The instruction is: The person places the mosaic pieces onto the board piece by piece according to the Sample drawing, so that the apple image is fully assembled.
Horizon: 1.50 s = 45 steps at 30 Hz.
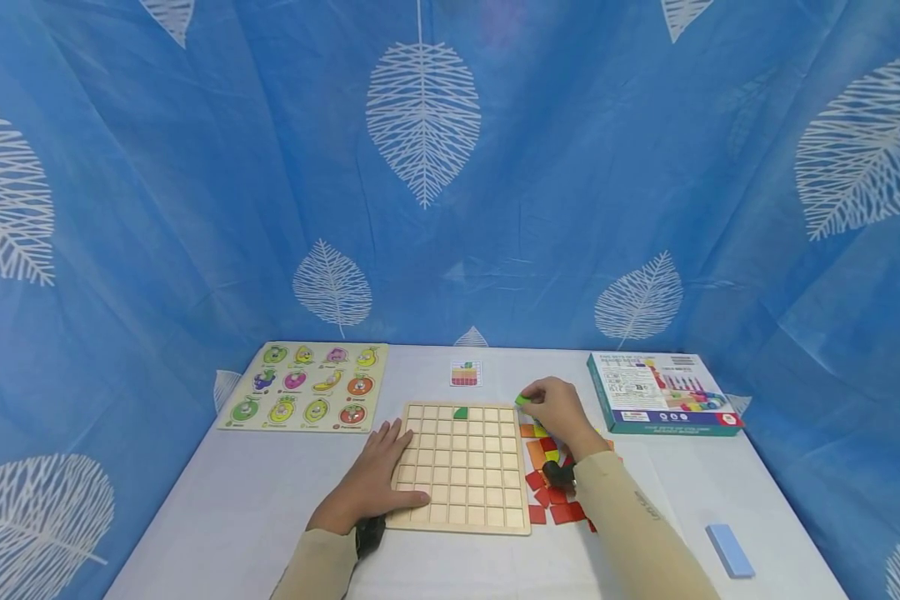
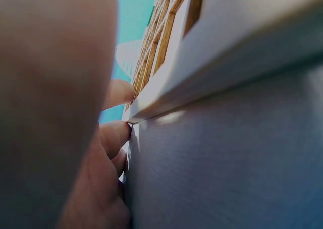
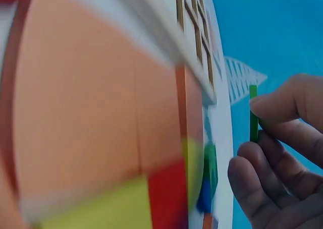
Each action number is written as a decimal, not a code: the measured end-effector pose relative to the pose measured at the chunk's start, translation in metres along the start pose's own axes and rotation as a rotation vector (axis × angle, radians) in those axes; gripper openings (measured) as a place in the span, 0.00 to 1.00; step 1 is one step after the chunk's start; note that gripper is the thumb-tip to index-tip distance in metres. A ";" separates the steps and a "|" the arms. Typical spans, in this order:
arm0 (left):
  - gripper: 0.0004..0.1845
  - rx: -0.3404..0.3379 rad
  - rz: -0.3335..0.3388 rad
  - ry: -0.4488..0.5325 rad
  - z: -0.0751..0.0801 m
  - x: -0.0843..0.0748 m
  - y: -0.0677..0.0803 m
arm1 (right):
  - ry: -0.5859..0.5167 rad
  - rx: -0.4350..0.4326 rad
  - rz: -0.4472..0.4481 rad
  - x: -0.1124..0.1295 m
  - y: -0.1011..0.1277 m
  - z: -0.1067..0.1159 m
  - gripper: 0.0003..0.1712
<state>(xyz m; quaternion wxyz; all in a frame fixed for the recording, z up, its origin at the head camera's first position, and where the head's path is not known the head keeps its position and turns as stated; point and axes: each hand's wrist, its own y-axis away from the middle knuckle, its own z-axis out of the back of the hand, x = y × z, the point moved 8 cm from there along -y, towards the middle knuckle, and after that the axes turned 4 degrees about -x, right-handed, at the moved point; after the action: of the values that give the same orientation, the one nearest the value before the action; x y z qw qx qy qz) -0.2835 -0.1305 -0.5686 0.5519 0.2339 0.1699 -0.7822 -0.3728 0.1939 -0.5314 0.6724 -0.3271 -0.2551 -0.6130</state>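
Right hand: the right hand [image 1: 561, 410] pinches a green piece [image 1: 522, 400] between thumb and fingers; the gap is narrow, only the piece's thickness.
Green piece: raised off the table [image 1: 435, 567], just beyond the upper right corner of the grid board; the right wrist view shows it edge-on and upright.
Left hand: the left hand [image 1: 375, 475] rests on the left side of the grid board [image 1: 468, 475], thumb apart from the extended fingers, grasping no loose piece.
Grid board: lies flat; one green-and-white piece [image 1: 461, 412] sits in the top row, near its middle.
Loose pieces: red, orange and yellow pieces [image 1: 567, 512] lie along the board's right side, partly under the right forearm; green and blue ones also show in the right wrist view.
Picture card: small card [image 1: 466, 373] beyond the board.
Surroundings: fruit board [image 1: 307, 387] at far left; printed box [image 1: 663, 396] at far right; pale blue block [image 1: 730, 550] at near right.
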 end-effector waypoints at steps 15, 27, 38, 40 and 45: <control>0.65 0.000 -0.011 0.011 0.001 0.000 0.000 | -0.039 0.121 0.124 0.039 0.001 -0.048 0.06; 0.65 -0.001 -0.007 0.009 0.000 0.003 -0.001 | 0.033 0.150 0.204 0.056 0.000 -0.068 0.07; 0.65 0.001 -0.005 0.004 -0.002 0.005 -0.001 | 0.019 0.147 0.164 0.054 -0.001 -0.071 0.07; 0.65 0.001 -0.005 0.001 -0.002 0.005 -0.001 | 0.025 0.133 0.156 0.054 -0.001 -0.070 0.06; 0.65 0.001 -0.004 -0.009 -0.003 0.005 -0.001 | 0.035 0.098 0.157 0.053 -0.001 -0.068 0.06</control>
<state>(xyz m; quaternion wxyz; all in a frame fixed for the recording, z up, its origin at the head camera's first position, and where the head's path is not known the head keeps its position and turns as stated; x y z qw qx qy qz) -0.2855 -0.1325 -0.5741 0.5510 0.2303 0.1675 -0.7844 -0.3711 0.1078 -0.5358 0.7379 -0.3021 -0.2463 -0.5509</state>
